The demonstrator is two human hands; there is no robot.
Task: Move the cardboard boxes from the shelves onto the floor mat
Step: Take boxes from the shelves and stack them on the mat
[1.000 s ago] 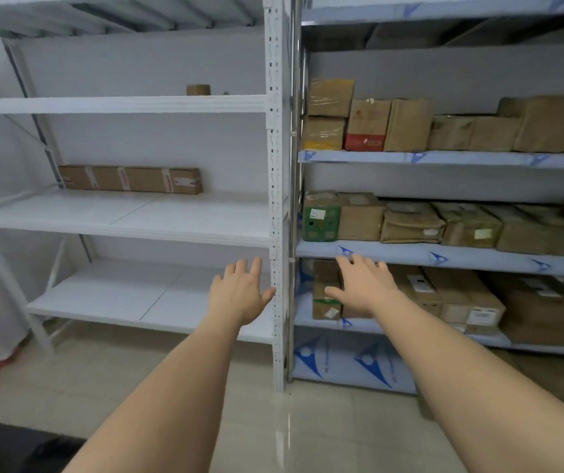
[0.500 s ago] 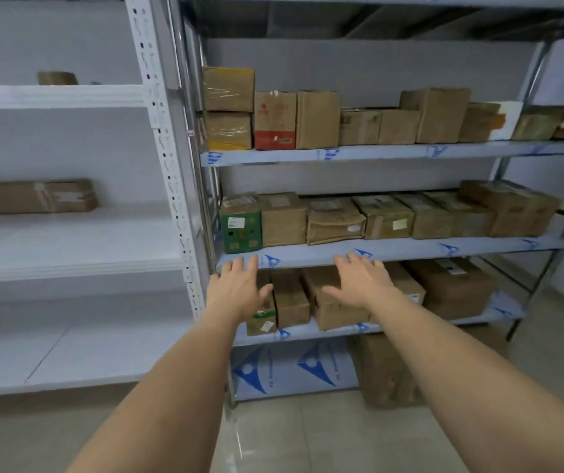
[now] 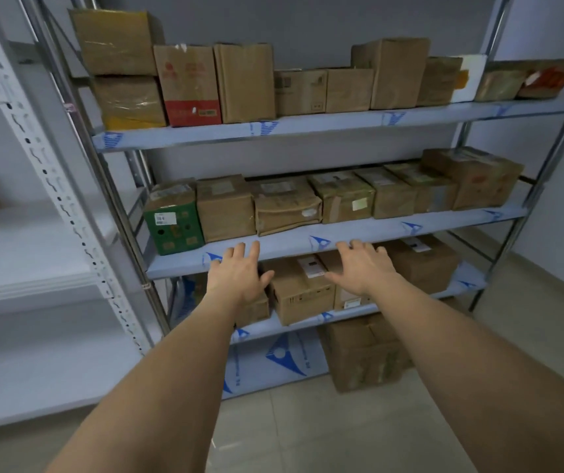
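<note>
Both the left hand and right hand are held out with fingers spread wide, nothing gripped; the cardboard boxes remain shelved. A tightly packed box, possibly heavy, could be dragged crooked and dropped

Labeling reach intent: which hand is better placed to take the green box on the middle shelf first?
Left, probably. The left hand hangs open just below and right of the green box, near the shelf edge. The right hand, also open, sits further right, under the plain brown boxes.
</note>
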